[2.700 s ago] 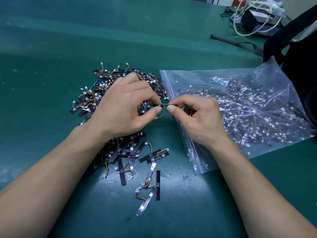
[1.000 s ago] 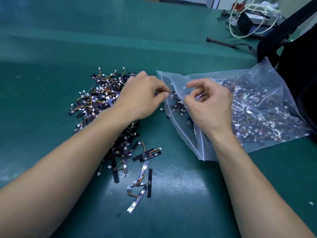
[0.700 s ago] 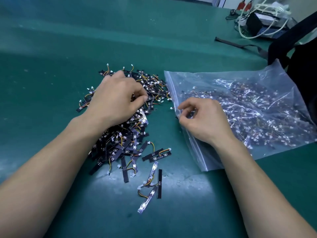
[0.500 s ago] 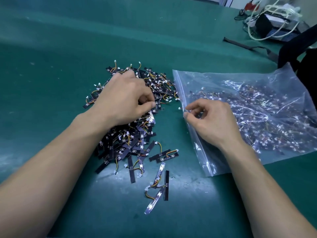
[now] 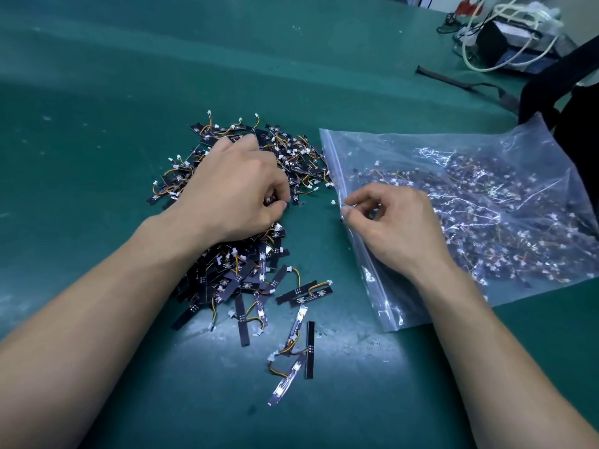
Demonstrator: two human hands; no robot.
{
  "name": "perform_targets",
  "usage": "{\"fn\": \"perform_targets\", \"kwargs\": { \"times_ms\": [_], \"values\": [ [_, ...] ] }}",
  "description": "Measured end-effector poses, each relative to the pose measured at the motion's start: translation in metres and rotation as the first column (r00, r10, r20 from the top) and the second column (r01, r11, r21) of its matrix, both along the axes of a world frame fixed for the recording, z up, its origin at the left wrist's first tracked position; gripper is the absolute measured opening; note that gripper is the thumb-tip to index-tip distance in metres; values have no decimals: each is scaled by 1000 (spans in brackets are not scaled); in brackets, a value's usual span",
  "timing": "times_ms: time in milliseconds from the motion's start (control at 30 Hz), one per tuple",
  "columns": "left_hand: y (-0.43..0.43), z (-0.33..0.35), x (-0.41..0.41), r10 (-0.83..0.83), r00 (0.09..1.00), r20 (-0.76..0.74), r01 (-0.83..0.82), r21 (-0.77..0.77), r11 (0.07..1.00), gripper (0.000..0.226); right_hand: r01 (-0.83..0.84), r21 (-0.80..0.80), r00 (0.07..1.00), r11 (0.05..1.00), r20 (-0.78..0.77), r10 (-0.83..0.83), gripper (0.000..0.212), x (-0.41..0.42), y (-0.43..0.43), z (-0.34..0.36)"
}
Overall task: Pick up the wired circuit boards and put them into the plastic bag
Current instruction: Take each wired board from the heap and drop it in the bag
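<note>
A heap of small black wired circuit boards [image 5: 246, 273] with orange and yellow leads lies on the green mat. My left hand [image 5: 236, 192] rests on top of the heap, its fingers curled down and pinching at boards beneath it. To the right lies a clear plastic zip bag [image 5: 486, 202] holding many of the same boards. My right hand [image 5: 392, 222] pinches the bag's open left edge between thumb and forefinger. A few loose boards [image 5: 298, 345] lie apart, nearer to me.
The green mat [image 5: 97, 124] covers the whole table. At the back right stand a dark box with white cables [image 5: 505, 37] and a black strap [image 5: 453, 81]. A black bag [image 5: 570, 92] sits behind the plastic bag.
Both hands met at the bag's mouth a second ago. My left hand has since gone back left onto the heap and curled into it. My right hand stayed at the bag's edge.
</note>
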State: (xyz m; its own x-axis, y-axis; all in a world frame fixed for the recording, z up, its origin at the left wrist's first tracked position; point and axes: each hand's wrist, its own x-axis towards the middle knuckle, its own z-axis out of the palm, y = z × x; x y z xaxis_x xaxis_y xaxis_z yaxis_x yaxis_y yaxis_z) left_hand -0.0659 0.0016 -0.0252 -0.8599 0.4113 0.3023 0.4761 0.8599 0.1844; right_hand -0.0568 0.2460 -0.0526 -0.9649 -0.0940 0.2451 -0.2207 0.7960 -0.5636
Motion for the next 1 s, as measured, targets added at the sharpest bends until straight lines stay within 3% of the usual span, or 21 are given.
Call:
{"fn": "perform_targets", "kwargs": {
  "times_ms": [167, 267, 433, 567, 700, 833, 1000],
  "values": [
    [3, 2, 3, -115, 978, -175, 132, 89, 987, 6, -57, -98, 998, 994, -43, 53, 5, 5, -6, 3],
    [7, 2, 5, -151, 957, -247, 185, 120, 975, 12, -156, -161, 985, 975, -97, 142, 12, 9, -12, 6],
    [16, -2, 10, -200, 968, -151, 239, 316, 918, 11, -302, -247, 948, 921, -177, 264, 10, 13, -19, 9],
    [17, -3, 10, -214, 973, -89, 231, 435, 870, 6, -316, -313, 945, 896, -184, 269, 9, 12, -20, 9],
    [17, 0, 13, -195, 974, -113, 225, 462, 858, 13, -259, -372, 964, 891, -151, 217, 10, 13, -21, 9],
    [15, 2, 18, -75, 983, -170, 156, 528, 835, 11, -169, -466, 984, 869, -135, 119, 15, 11, -19, 11],
    [13, 1, 16, -56, 990, -131, 112, 471, 875, 15, -170, -504, 985, 847, -119, 127, 14, 12, -21, 15]
  ]
}}
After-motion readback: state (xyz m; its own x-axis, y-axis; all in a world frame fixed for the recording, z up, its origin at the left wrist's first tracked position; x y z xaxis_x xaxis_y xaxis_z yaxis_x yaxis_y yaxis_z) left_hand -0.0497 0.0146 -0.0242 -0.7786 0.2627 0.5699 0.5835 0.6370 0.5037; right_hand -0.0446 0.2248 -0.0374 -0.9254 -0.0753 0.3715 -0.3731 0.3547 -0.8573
